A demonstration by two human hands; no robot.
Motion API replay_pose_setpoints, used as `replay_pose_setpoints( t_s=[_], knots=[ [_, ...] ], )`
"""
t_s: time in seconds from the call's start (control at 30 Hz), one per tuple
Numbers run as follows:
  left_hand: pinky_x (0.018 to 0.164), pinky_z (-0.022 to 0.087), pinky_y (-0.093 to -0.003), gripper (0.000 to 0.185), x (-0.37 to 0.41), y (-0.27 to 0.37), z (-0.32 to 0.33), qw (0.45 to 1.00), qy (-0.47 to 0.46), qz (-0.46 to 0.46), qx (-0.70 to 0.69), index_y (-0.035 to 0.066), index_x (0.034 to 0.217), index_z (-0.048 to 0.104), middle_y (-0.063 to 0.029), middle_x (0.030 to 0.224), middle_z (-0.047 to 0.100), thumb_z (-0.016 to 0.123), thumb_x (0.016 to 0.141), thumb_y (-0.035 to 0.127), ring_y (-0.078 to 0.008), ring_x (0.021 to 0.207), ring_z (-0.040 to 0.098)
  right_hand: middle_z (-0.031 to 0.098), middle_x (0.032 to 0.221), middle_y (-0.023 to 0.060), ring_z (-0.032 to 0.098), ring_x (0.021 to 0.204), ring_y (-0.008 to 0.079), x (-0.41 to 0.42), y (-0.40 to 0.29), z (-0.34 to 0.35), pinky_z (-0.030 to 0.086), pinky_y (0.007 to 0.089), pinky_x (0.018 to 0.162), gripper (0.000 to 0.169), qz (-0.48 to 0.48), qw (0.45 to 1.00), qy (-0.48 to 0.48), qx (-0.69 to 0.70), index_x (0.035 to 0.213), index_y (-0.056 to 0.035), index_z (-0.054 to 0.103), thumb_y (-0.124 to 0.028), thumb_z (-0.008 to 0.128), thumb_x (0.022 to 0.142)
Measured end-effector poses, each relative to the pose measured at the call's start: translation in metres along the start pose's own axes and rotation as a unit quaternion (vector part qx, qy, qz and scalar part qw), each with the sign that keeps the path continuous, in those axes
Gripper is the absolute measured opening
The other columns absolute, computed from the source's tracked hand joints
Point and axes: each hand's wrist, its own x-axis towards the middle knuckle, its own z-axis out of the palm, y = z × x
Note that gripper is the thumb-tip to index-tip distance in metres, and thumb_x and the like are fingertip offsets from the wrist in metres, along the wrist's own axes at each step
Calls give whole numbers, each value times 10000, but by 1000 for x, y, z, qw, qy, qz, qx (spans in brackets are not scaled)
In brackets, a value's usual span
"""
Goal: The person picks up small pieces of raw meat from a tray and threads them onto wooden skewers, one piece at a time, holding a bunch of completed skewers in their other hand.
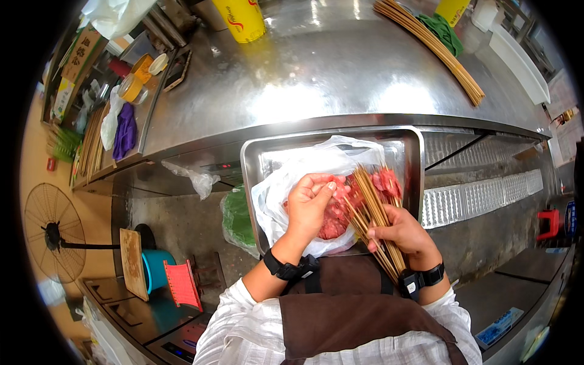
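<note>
My left hand (312, 200) pinches a piece of raw red meat (338, 189) between thumb and fingers, at the tip of a thin skewer. Within my right hand (401, 230) is a bundle of bamboo skewers (372, 196), points facing away from me; several bear red meat near the tips (388, 182). Beneath both hands a white plastic bag (278, 182) lies spread with more raw meat (333, 226) in it. The bag rests in a rectangular stainless steel tray (417, 150), which is just this side of the metal worktop's edge.
On the steel worktop (319, 77) lie a long bundle of bare skewers (438, 54), a green cloth (440, 34) and a phone (178, 70); a yellow container (242, 20) stands there. A purple cloth (124, 132) lies at left. A standing fan (54, 232) and a red stool (547, 224) are farther off.
</note>
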Motion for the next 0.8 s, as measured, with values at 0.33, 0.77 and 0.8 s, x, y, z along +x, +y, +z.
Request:
replay_pose_setpoints(
  t_s=[0.33,0.77,0.8],
  knots=[
    [762,548,-293,117,-6,-10,5,999,-30,18,26,-13,982,431,-218,1034,630,515,907,-42,-229,897,661,598,806,44,624,628,123,0,0,0,527,240,579,280,4,1000,1,9,1072,28,521,13,629,813],
    [708,557,-302,133,-14,-10,8,998,-33,-51,12,4,984,394,-198,983,630,495,913,-44,-231,876,662,597,809,42,624,627,117,1,2,-1,527,235,583,263,5,1000,0,10,1058,23,531,19,626,812],
    [706,557,-301,134,-13,-10,8,998,-32,-54,15,3,984,394,-196,981,631,497,912,-43,-228,875,662,598,811,43,624,628,117,1,2,-1,528,235,584,264,4,1000,-2,8,1060,24,531,20,625,813]
  ],
)
